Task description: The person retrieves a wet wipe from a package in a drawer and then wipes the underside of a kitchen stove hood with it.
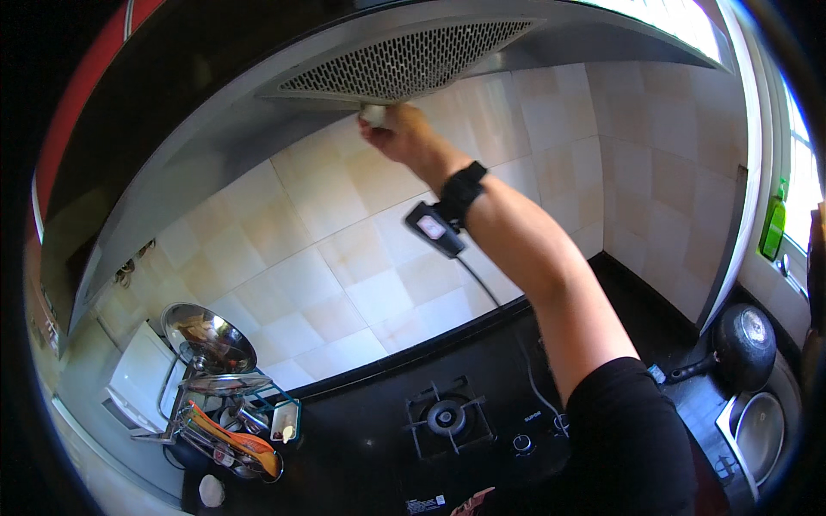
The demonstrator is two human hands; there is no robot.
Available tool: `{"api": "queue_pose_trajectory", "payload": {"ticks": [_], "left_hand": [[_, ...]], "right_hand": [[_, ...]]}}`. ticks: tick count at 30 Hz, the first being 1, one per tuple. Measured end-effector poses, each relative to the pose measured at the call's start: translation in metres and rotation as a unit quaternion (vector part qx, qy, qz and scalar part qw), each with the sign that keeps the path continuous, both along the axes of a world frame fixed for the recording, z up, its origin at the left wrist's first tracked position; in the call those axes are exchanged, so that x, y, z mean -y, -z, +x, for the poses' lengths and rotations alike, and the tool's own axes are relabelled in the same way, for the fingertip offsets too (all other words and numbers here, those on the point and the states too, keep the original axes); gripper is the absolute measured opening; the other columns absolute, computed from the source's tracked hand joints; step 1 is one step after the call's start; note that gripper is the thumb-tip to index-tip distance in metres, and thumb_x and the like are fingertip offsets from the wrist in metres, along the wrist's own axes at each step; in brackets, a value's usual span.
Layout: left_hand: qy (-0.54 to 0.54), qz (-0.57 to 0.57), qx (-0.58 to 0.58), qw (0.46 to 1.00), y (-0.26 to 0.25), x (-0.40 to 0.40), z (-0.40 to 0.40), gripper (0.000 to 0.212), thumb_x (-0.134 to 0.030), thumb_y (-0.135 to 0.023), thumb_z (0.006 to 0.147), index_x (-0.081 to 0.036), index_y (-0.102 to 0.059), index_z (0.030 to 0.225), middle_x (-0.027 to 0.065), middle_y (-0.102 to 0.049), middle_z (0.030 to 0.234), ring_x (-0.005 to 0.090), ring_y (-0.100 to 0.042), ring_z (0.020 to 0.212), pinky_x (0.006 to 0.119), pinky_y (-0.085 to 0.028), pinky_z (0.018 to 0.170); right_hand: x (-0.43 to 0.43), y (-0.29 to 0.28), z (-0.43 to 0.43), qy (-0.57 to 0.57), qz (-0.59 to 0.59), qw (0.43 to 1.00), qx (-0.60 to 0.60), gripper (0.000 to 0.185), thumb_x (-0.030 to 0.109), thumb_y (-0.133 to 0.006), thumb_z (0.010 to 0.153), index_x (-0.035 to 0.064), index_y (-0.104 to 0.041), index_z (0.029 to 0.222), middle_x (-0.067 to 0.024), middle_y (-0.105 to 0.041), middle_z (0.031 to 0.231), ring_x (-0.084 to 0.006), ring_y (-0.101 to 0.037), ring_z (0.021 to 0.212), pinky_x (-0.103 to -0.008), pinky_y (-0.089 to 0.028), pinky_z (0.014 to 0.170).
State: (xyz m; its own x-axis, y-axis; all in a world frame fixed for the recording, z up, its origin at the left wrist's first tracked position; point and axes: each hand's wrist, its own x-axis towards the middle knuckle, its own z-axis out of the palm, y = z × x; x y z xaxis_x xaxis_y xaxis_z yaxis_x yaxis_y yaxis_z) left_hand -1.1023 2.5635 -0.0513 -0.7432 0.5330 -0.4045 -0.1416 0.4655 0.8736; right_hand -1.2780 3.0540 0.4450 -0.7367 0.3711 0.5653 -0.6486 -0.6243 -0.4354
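Observation:
My right hand (pixel 401 132) is raised to the lower edge of the range hood, its fingers closed around a small whitish wad (pixel 373 115). Blur hides whether this is cloth, paper or sponge. The wad is at, or very close to, the rim below the perforated metal filter (pixel 413 61). A black strap (pixel 463 188) circles my right wrist, and a black device (pixel 433 227) with a cable hangs from it. My left hand is out of view. Below my arm lies the black gas hob (pixel 387 451) with a burner (pixel 446 418) and a control knob (pixel 522 444).
A dish rack (pixel 174 413) at left holds pot lids (pixel 210 338) and an orange spatula (pixel 235 442). A pale rounded object (pixel 211 491) lies in front. A black frying pan (pixel 745 348) and a metal basin (pixel 760 438) stand right, below a green pump bottle (pixel 773 226).

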Motion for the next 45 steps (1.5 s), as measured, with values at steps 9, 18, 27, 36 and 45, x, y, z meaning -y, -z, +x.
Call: {"api": "queue_pose_trajectory", "payload": {"ticks": [9,18,27,36,45], "left_hand": [[-0.009,-0.01,0.01,1.0,0.018,0.014,-0.005,0.028,-0.024,-0.047,0.089,-0.005,-0.057,0.106,0.0059,-0.061,0.095,0.0152,-0.058,0.084,0.026,-0.048,0.072],[-0.007,-0.056,0.029,0.998,0.05,0.024,-0.011,0.027,-0.024,-0.046,0.09,-0.005,-0.057,0.105,0.0059,-0.061,0.095,0.0153,-0.058,0.084,0.026,-0.048,0.072],[-0.006,-0.113,-0.053,0.992,0.035,0.031,-0.001,0.029,-0.028,-0.045,0.09,-0.004,-0.055,0.104,0.008,-0.061,0.09,0.0183,-0.059,0.08,0.029,-0.05,0.067],[-0.005,0.007,0.037,0.999,0.156,0.069,-0.04,0.035,-0.032,-0.047,0.09,-0.003,-0.051,0.11,0.0113,-0.058,0.095,0.0243,-0.059,0.086,0.031,-0.051,0.07],[0.109,-0.176,-0.26,0.943,0.054,0.056,-0.028,0.043,-0.031,-0.059,0.083,-0.002,-0.051,0.113,0.0119,-0.061,0.092,0.0257,-0.059,0.083,0.034,-0.049,0.07]], "right_hand": [[-0.084,-0.012,0.057,0.243,0.02,0.965,0.092,0.02,0.019,-0.045,0.091,0.0034,-0.046,0.103,-0.0168,-0.057,0.093,-0.0271,-0.059,0.074,-0.0359,-0.053,0.058],[-0.011,0.0,-0.021,0.118,-0.013,0.991,0.059,0.016,0.016,-0.04,0.09,0.0065,-0.052,0.095,-0.0121,-0.059,0.085,-0.0251,-0.059,0.07,-0.0374,-0.053,0.056],[0.01,0.005,0.079,0.246,0.116,0.961,0.037,0.023,0.02,-0.038,0.093,0.0028,-0.053,0.1,-0.0141,-0.062,0.09,-0.0213,-0.062,0.072,-0.0311,-0.056,0.061],[0.033,-0.025,0.041,0.232,0.068,0.964,0.107,0.022,0.016,-0.034,0.093,0.0025,-0.05,0.101,-0.021,-0.059,0.09,-0.0307,-0.062,0.066,-0.041,-0.056,0.055],[0.034,-0.009,0.009,0.115,0.053,0.991,-0.041,0.017,0.014,-0.045,0.09,0.0044,-0.052,0.102,-0.0159,-0.058,0.096,-0.0296,-0.06,0.081,-0.0401,-0.055,0.066]]}}
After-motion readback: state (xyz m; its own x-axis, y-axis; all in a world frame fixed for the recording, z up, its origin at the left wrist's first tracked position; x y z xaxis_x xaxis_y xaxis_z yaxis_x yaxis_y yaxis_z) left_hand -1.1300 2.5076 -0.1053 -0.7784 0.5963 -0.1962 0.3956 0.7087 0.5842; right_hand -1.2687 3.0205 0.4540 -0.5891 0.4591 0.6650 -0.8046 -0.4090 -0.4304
